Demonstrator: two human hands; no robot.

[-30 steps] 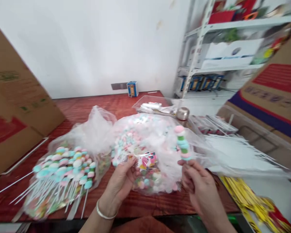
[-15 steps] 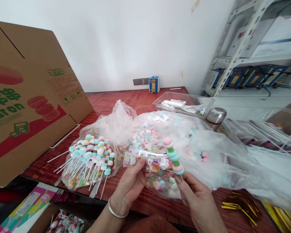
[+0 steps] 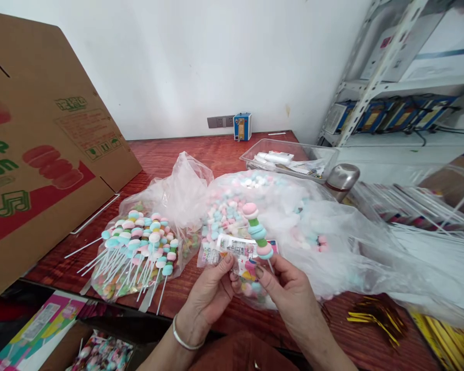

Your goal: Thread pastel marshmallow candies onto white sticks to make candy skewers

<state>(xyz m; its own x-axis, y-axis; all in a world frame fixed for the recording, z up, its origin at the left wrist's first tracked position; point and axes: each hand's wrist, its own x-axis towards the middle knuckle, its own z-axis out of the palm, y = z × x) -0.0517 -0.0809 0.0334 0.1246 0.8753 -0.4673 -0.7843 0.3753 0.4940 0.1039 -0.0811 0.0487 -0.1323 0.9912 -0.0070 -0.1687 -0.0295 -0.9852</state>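
Note:
My left hand (image 3: 212, 293) pinches a small printed plastic wrapper (image 3: 237, 247) in front of me. In my right hand (image 3: 288, 288) is a marshmallow skewer (image 3: 258, 232), pink, blue and green pieces on a white stick, held tilted beside the wrapper. My right thumb touches the wrapper or lies just over it; I cannot tell which. Behind the hands, loose marshmallows fill a clear plastic bag (image 3: 270, 193). To the left, a pile of finished-looking marshmallow skewers (image 3: 135, 242) lies on another plastic bag (image 3: 183, 175).
A large cardboard box (image 3: 62, 139) stands on the left of the table (image 3: 158, 149). At the back are a clear tray (image 3: 251, 152), a steel flask (image 3: 342, 180) and a small blue device (image 3: 242, 127). Gold ties (image 3: 379, 319) and white sticks (image 3: 441, 252) lie right. Below, an open box holds wrapped sweets (image 3: 104, 353).
My view has swung left. My right hand has brought the marshmallow skewer leftward to the wrapper in my left hand, and the two hands are now close together.

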